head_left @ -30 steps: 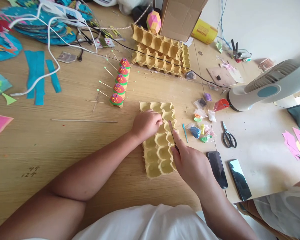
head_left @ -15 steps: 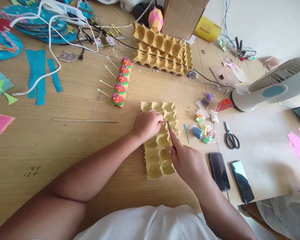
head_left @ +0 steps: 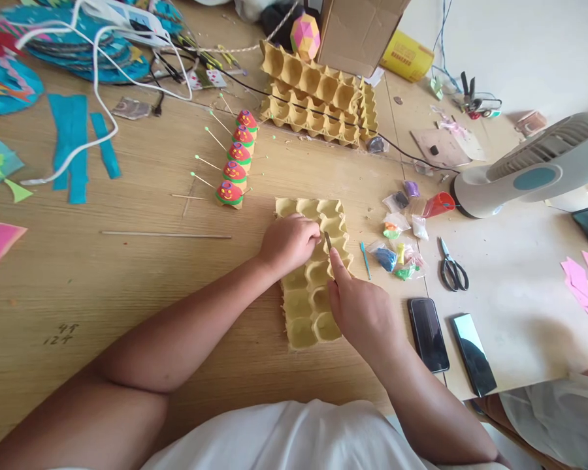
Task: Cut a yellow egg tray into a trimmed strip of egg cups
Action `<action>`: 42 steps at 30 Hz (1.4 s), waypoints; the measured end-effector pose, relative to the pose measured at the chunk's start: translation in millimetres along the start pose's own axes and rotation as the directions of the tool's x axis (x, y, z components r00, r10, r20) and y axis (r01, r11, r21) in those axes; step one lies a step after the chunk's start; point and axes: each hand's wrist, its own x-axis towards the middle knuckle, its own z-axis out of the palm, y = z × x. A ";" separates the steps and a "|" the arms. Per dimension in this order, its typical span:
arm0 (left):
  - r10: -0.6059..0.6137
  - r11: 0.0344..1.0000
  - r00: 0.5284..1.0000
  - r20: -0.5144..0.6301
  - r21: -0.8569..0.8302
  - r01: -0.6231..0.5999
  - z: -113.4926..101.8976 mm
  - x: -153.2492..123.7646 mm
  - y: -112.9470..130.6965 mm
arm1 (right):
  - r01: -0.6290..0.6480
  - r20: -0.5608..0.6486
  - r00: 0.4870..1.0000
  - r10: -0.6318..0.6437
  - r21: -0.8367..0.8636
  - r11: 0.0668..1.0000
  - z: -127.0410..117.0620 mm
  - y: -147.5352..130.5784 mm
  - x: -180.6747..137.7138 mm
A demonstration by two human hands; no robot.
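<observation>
A yellow egg carton (head_left: 300, 305) lies cups up on the table in front of me. My left hand (head_left: 290, 243) is closed on its upper part, the fingers curled over the ridges between cups. In my right hand (head_left: 360, 307) is a narrow, dark-bladed knife (head_left: 328, 241), its tip pointing away from me over the carton's right column of cups. The index finger lies along the top of the blade, and the handle is hidden in my palm. Just beyond the carton stands a row of painted egg-carton caterpillar pieces (head_left: 234, 172) with red faces and green-tipped sticks.
More egg cartons (head_left: 313, 85) lie at the back. To the right are bagged clay (head_left: 386, 258), scissors (head_left: 453, 266), two phones (head_left: 428, 335) and a fan (head_left: 534, 166). A thin stick (head_left: 166, 234) and a white cable (head_left: 97, 72) lie left. Another person's sleeve (head_left: 558, 418) shows lower right.
My right hand has moved slightly left and away from me along the carton, taking the knife with it. My left hand stays in place on the carton.
</observation>
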 end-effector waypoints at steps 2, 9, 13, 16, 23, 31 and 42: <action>-0.001 1.000 1.000 -0.006 0.004 0.001 -0.2 0.0 0.2 | -0.010 0.007 1.000 0.010 -0.006 1.000 -1.0 -1.0 2.5; 0.000 1.000 1.000 0.005 0.003 0.000 -0.2 -0.3 -0.3 | 0.002 0.020 1.000 -0.002 -0.013 1.000 -3.3 -0.4 4.5; -0.016 1.000 1.000 0.003 0.005 0.016 -1.3 -0.1 0.8 | 0.000 0.013 1.000 0.000 0.003 1.000 -3.8 1.2 5.6; -0.025 1.000 0.999 0.020 0.006 0.025 -1.7 0.1 1.5 | -0.005 0.052 0.999 0.003 0.024 1.000 -5.0 2.4 4.7; -0.022 1.000 1.000 0.010 0.015 0.022 -0.6 -0.3 -0.4 | -0.009 0.022 1.000 0.009 0.000 1.000 -6.7 -0.1 6.5; -0.006 1.000 1.000 0.016 0.018 0.006 -1.0 -0.4 0.3 | -0.016 0.025 1.000 0.016 0.004 1.000 -9.1 -2.6 4.6; -0.021 1.000 0.999 0.031 0.006 0.021 -2.3 0.5 0.5 | 0.002 0.022 1.000 -0.002 0.018 1.000 -11.5 -0.2 6.3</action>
